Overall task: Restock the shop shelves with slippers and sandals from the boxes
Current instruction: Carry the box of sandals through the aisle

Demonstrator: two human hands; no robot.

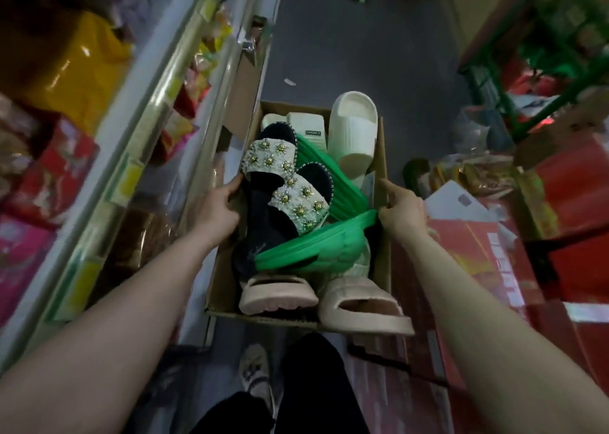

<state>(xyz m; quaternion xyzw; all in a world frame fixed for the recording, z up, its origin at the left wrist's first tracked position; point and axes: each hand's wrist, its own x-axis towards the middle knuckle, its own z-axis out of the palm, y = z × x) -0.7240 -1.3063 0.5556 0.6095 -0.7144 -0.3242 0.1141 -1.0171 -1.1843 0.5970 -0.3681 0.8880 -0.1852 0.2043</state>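
- Gripping the open cardboard box (384,265) by its side walls: left hand (219,204) curled over the left rim, right hand (400,211) curled over the right.
- Inside: beaded dark slippers (286,183) left, green slippers (316,249) centre, cream slides (352,130) far, beige sandals (280,293) near.
- Box is between the shelf (131,157) on the left and red cartons (576,186) on the right.

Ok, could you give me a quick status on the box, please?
Left hand, right hand grip box walls. Slippers inside. Red cartons crowd right side.
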